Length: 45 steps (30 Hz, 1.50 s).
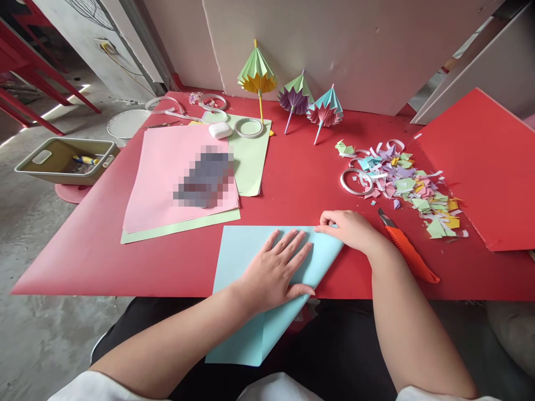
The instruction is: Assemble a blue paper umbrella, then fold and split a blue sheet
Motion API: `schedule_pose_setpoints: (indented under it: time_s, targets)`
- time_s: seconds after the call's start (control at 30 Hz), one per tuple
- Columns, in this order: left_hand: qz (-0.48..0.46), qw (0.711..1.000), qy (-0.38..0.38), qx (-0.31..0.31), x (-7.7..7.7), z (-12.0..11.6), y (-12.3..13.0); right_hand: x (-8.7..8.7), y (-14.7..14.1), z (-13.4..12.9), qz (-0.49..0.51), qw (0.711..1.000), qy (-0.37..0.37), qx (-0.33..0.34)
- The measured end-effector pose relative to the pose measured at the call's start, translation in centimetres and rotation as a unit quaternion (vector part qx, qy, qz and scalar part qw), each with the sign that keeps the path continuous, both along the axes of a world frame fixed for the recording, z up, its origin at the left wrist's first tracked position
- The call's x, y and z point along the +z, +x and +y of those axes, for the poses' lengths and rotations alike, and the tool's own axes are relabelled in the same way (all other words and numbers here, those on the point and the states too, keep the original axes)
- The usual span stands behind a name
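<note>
Blue paper point(236, 259) lies at the middle of the front edge of the table point(301, 189), its lower part hanging past that edge over the lap. Its right side is turned over, making a slanting edge from the upper right corner to the bottom. The left hand point(279, 270) rests flat on it, fingers spread and gripping nothing, thumb by the slant. The right hand point(345, 228) has its fingers curled, pinching the paper at that upper corner.

The step in hand looks like a diagonal fold; the next move calls for a true corner and firm pressure down the slant, easier with the overhang drawn onto the table.

Red tabletop beyond the paper gives room to slide it toward the umbrellas point(257, 72) near the back edge. The right side is tighter: a knife point(407, 248), blade showing, lies just beside the right forearm, with scraps point(404, 186) behind it and a red board point(480, 184) at the right. Left of the paper, pink sheets point(163, 172) carry a pixelated dark thing point(204, 175), perhaps a phone.
</note>
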<state>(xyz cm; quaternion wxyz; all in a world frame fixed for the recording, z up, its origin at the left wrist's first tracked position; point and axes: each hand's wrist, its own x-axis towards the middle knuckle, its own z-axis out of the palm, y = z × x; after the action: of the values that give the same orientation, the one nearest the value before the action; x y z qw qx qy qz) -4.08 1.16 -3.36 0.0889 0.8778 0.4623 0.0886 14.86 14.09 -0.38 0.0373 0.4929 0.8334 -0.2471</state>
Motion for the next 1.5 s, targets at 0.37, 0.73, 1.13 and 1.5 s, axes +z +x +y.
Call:
schedule_pose_setpoints:
  time_s: [0.37,0.73,1.13,1.5]
  targets:
    - [-0.004,1.000,-0.003,0.002,-0.03,0.05,0.10,0.14,0.02,-0.12,-0.008,1.000,-0.005,0.000]
    - [-0.008,1.000,0.003,0.002,-0.16,0.01,0.03,-0.18,0.18,0.05,-0.006,1.000,-0.008,0.000]
    - [0.003,1.000,0.008,0.008,0.02,-0.02,0.10,-0.08,0.11,0.11,-0.008,1.000,-0.010,0.005]
    - [-0.002,1.000,-0.002,0.004,0.04,-0.01,0.03,0.15,-0.08,0.01,-0.015,1.000,-0.012,-0.002]
